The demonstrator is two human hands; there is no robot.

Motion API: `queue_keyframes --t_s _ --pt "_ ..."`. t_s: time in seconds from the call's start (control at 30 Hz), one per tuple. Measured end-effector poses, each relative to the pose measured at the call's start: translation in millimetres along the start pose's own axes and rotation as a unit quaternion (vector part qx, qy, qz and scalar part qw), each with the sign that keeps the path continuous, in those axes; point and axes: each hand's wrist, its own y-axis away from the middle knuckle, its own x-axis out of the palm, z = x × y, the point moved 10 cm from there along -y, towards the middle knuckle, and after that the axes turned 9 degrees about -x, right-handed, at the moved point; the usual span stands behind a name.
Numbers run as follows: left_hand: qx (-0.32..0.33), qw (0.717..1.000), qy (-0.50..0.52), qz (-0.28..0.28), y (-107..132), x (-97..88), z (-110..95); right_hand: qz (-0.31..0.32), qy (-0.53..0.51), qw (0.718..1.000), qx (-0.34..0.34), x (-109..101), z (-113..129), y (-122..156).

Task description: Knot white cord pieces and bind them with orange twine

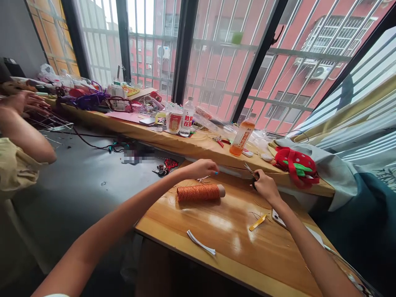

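Observation:
My right hand (pixel 266 186) is wrapped round the dark handles of a small pair of scissors (pixel 248 169), their blades pointing up and to the left. Across from it, my left hand (pixel 202 168) hovers above the wooden table (pixel 216 231) with its fingers pinched together. A bit of blue shows at its fingertips, and I cannot make out what they hold. Just below that hand lies a spool of orange cord (pixel 198 192) on its side. Some white cord (pixel 203 179) rests behind the spool. Nearer me are a white strip (pixel 201 243) and yellow tweezers (pixel 258 222).
Along the window ledge (pixel 213 144) stand an amber drink bottle (pixel 243 136), a clear bottle (pixel 187 117) and a paper cup (pixel 173 119). A red strawberry-patterned pouch (pixel 295 163) sits at the right. A phone (pixel 278 218) lies under my right forearm. Another person's arm (pixel 26 132) reaches in at left.

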Motion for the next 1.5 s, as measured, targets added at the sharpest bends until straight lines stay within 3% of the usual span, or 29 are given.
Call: queue_keyframes --t_s 0.13,0.23,0.37,0.5,0.6,0.67,0.73,0.83,0.97,1.1,1.27,1.5 --pt "-0.046 0.984 -0.168 0.022 23 5.7 45 0.084 0.215 0.973 0.03 26 -51 -2" --pt "-0.082 0.968 -0.236 0.04 46 9.9 69 0.105 0.28 0.954 0.026 23 -54 1" --pt "-0.047 0.977 -0.193 0.079 71 23.3 75 0.092 0.316 0.943 0.049 -7 -42 2" --pt "-0.004 0.988 -0.146 0.049 78 22.5 71 0.164 0.304 0.932 0.108 -20 -38 10" --pt "0.008 0.989 -0.141 0.038 80 16.6 63 0.155 0.238 0.958 0.039 -13 -5 15" --pt "0.018 0.989 -0.142 0.041 82 11.4 53 0.13 0.14 0.978 -0.08 4 38 19" --pt "0.03 0.989 -0.136 0.049 84 6.5 43 0.159 -0.008 0.96 -0.233 33 90 32" --pt "0.045 0.99 -0.117 0.062 85 -0.8 32 0.187 -0.115 0.915 -0.339 69 140 45" --pt "0.036 0.994 -0.082 0.069 83 -13.4 31 0.166 -0.113 0.914 -0.352 93 164 33" --pt "0.016 0.997 -0.043 0.066 84 -27.8 32 0.175 -0.081 0.913 -0.361 94 177 27" --pt "-0.012 0.998 0.023 0.056 87 -40.6 33 0.193 0.034 0.898 -0.393 90 197 38" --pt "-0.002 0.996 0.085 0.03 90 -53.9 14 0.313 -0.001 0.866 -0.39 98 202 66"
